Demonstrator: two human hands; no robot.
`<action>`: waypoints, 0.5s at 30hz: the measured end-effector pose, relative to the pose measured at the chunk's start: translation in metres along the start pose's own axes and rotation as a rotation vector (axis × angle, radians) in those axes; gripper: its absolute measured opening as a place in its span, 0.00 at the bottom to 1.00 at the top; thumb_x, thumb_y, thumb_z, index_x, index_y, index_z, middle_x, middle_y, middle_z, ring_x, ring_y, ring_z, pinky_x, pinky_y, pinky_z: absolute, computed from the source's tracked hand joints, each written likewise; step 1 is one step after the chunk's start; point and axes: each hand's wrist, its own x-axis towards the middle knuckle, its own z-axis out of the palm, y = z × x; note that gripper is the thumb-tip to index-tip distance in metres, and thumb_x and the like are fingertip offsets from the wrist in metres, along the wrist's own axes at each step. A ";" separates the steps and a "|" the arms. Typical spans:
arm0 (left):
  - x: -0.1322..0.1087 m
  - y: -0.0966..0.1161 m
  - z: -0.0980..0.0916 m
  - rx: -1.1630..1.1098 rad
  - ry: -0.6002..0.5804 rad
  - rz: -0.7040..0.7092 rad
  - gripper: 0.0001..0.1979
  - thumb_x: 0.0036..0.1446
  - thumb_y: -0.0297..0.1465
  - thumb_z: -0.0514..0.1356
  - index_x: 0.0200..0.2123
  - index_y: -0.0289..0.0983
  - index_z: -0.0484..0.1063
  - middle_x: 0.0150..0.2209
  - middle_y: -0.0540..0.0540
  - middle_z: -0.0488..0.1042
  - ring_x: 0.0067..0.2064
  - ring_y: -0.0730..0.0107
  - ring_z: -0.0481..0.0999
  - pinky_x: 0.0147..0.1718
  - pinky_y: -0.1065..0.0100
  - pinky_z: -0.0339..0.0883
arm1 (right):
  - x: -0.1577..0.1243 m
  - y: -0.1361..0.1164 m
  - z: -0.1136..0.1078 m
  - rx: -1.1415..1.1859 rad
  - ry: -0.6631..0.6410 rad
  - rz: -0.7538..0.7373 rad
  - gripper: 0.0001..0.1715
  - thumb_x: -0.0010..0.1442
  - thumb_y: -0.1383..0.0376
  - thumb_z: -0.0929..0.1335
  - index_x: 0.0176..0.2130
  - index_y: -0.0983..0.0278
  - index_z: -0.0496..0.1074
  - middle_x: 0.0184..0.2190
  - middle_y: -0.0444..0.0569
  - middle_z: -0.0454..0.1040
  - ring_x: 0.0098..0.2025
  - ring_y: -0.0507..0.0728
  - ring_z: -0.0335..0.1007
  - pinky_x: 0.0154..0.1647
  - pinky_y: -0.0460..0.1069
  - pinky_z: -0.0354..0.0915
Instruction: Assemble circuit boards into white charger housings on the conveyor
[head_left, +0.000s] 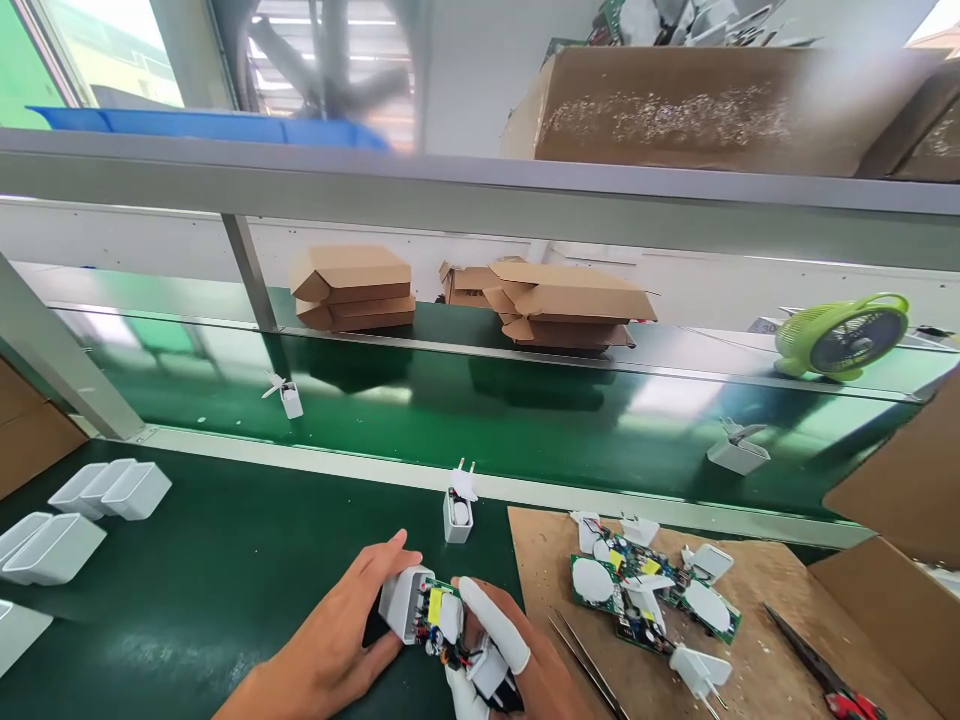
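Observation:
My left hand [337, 630] is closed around a white plastic housing [403, 602], its open end turned to the right. A green circuit board [442, 612] with a yellow component stands at that opening, partly inside or against it; I cannot tell how deep. White covers wrap the fingers of my right hand [499, 635], which grips the board and a white plug piece [487, 670] joined to it. Just beyond the hands, a white housing with plug prongs [458, 510] stands upright on the green table. Metal tweezers [589, 665] lie right of my right hand.
Several white housings [56, 550] sit at the left. Several circuit boards [652, 585] lie on a cardboard sheet [757, 650], with red-handled pliers or cutters [825, 670] beside them. Behind a pale rail runs a green belt [450, 410] carrying white units. A shelf beam [480, 195] crosses above.

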 end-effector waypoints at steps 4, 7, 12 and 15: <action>-0.003 -0.003 0.001 -0.017 -0.006 -0.013 0.47 0.64 0.21 0.58 0.76 0.49 0.35 0.66 0.38 0.68 0.66 0.50 0.68 0.65 0.45 0.65 | -0.001 0.004 0.002 -0.040 0.030 -0.054 0.47 0.61 0.71 0.65 0.74 0.58 0.47 0.57 0.61 0.75 0.42 0.61 0.81 0.42 0.53 0.80; -0.003 -0.002 0.002 -0.022 -0.025 -0.013 0.47 0.64 0.21 0.58 0.76 0.50 0.34 0.66 0.39 0.67 0.66 0.50 0.68 0.65 0.44 0.65 | -0.001 0.004 0.003 -0.090 0.022 -0.064 0.47 0.61 0.71 0.64 0.74 0.59 0.47 0.57 0.61 0.76 0.49 0.63 0.80 0.45 0.54 0.79; -0.002 0.001 0.002 -0.030 -0.040 -0.008 0.48 0.64 0.20 0.58 0.76 0.50 0.34 0.66 0.38 0.67 0.66 0.49 0.67 0.65 0.43 0.64 | 0.003 -0.004 0.000 -0.145 -0.020 -0.070 0.49 0.60 0.73 0.63 0.75 0.61 0.44 0.54 0.62 0.77 0.50 0.64 0.81 0.45 0.55 0.80; -0.002 0.001 0.002 -0.045 -0.043 -0.009 0.49 0.63 0.19 0.58 0.76 0.51 0.33 0.67 0.39 0.67 0.67 0.50 0.66 0.65 0.43 0.65 | 0.006 -0.007 -0.002 -0.155 -0.029 -0.052 0.50 0.60 0.74 0.63 0.75 0.61 0.43 0.54 0.61 0.77 0.49 0.63 0.81 0.44 0.55 0.81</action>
